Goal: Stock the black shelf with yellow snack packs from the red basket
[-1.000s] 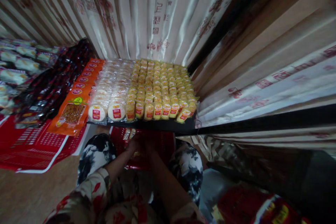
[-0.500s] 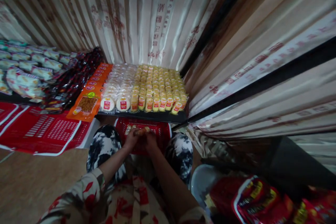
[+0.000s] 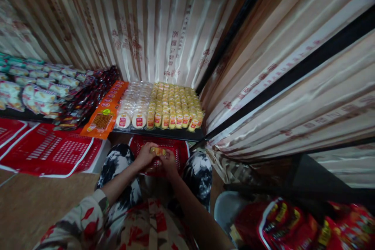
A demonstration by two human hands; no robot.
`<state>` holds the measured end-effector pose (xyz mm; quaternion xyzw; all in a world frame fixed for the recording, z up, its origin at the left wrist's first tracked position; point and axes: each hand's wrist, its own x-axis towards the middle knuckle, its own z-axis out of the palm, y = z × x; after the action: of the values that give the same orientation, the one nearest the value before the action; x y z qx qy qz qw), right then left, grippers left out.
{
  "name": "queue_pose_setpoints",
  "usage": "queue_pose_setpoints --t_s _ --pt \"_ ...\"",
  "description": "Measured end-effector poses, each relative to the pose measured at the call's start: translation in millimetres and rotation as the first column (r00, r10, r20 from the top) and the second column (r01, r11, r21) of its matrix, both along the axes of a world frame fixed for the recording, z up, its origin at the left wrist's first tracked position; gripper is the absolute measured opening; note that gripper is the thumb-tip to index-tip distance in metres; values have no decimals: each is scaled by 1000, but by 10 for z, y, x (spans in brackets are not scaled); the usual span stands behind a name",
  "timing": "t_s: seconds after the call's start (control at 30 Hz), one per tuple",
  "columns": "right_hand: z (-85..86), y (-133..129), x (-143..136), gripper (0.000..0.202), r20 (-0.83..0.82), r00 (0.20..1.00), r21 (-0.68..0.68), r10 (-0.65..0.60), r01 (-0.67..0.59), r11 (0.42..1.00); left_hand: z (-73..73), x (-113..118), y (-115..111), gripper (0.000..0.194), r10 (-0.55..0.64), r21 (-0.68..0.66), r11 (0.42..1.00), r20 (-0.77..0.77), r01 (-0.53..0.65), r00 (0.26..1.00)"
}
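One small yellow-and-red wrapped snack (image 3: 157,151) is pinched by the left hand (image 3: 145,155) and right hand (image 3: 169,162) above a red plastic basket (image 3: 182,150).

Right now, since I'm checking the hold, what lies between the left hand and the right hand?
In the head view, a small yellow packet lies between the left hand and the right hand, touching both.

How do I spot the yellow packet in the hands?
Below the pleated beige curtain is a black shelf. In front is a red plastic basket. Over it is one small yellow wrapped packet: unlike the rows of yellow packets on the shelf, it's held by the left hand and right hand.
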<state>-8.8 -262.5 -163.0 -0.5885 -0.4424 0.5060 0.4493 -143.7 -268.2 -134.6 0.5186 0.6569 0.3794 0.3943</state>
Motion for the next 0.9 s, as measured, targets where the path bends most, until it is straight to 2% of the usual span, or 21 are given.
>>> queue_pose_setpoints --t_s 0.03,0.07,0.1,0.17,0.23,0.33,0.43,0.53,0.63,0.77,0.9 --pt "73 2 46 39 88 996 59 12 -17 998 72 -32 20 31 -73 31 997 -81 76 994" --pt "149 8 85 44 244 969 150 41 -80 985 146 -62 42 32 -141 50 987 -147 150 979" --pt "224 18 116 47 390 918 223 75 -173 959 221 -89 66 34 -197 66 975 -193 213 961" --pt "353 50 145 50 596 792 276 130 -354 894 360 -130 122 41 -292 107 939 -249 326 923" --pt "445 95 139 48 679 710 251 188 -464 849 471 -160 188 50 -348 161 902 -277 401 896" --pt "533 177 99 37 695 678 217 239 -515 829 584 -194 293 62 -361 227 875 -286 428 888" --pt "615 281 40 30 643 737 252 209 -461 851 656 -220 373 60 -272 316 877 -297 362 916" --pt "682 421 -53 27 552 821 301 144 -357 884 673 -222 410 45 -25 429 888 -310 164 950" --pt "693 589 -173 25 475 877 331 68 -250 910 621 -197 424 36 216 455 889 -312 -54 925" --pt "643 774 -314 31 447 894 334 30 -198 922 506 -161 474 34 299 445 885 -313 -139 901" --pt "596 854 -388 24 457 890 324 9 -175 930 419 -161 561 43 335 444 881 -338 -165 880"
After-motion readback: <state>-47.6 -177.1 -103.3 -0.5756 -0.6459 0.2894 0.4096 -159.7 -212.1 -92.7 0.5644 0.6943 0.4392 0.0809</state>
